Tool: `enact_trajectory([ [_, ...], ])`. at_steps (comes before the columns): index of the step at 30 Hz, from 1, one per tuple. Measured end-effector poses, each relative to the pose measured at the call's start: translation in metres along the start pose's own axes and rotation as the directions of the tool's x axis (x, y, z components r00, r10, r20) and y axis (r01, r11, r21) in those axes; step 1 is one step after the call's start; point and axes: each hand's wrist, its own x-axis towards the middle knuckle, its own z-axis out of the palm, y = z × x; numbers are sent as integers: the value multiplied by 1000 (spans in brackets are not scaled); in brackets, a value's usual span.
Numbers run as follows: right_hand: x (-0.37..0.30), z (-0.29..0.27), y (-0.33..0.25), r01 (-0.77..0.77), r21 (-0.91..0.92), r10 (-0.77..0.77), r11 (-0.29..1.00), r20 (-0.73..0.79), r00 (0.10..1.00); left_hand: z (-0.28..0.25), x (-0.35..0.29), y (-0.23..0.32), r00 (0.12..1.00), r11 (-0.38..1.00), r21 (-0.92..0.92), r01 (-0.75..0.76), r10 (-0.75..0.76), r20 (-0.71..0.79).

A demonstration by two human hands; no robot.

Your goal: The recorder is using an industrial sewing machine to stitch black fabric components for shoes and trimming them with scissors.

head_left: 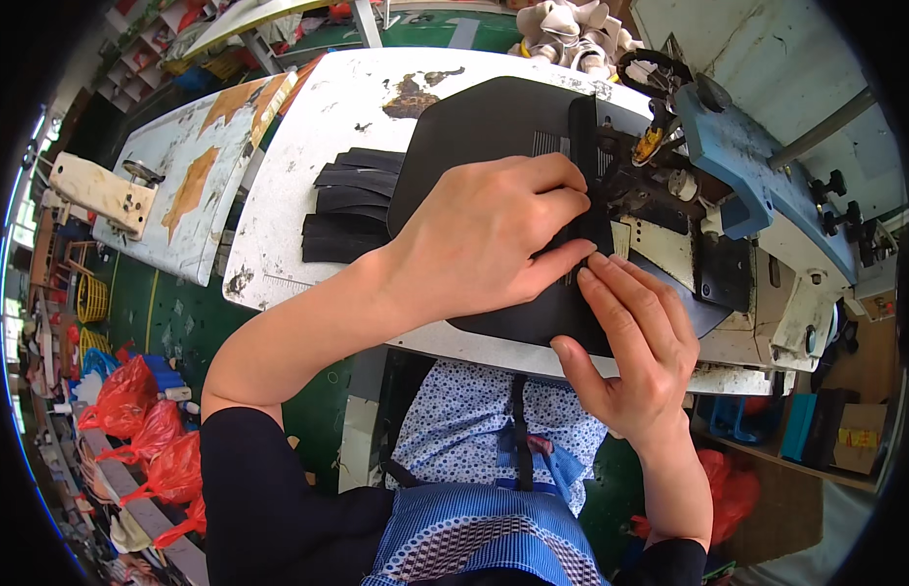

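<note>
A black strip of leather-like material [582, 132] lies lengthwise along the working parts of a blue and metal bench machine [728, 146]. My left hand [479, 230] reaches across from the left, its fingers curled and its thumb pressed on the strip. Close by, my right hand [645, 356] has its fingers stretched out, the tips touching the strip's near end beside my left thumb; its own thumb stands apart. Both hands are over a dark flat plate [464, 122]. The part of the strip under my left fingers is hidden. Several similar black strips [352, 205] lie overlapping left of the plate.
The worn white tabletop [289, 195] carries the plate and machine. Light-coloured pieces [572, 34] are heaped behind it. A second machine table [176, 186] stands at left, with red plastic bags [123, 396] below. A shelf with boxes [855, 435] is at right.
</note>
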Motion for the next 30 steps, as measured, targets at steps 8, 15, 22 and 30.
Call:
enact_trajectory([
  [8,13,1,-1,-11,-5,11,1000,48,999,-2,10,-19,1000,1000,6,16,-15,-10],
  [15,16,5,3,-22,-46,26,999,76,997,-1,24,-42,1000,1000,-7,0,0,-5],
  [22,16,5,5,21,-109,-15,994,58,998,-5,52,-78,1000,998,55,-29,28,11],
  [30,16,8,2,-3,-126,3,992,5,1000,-12,88,-116,875,893,-202,403,-310,373],
])
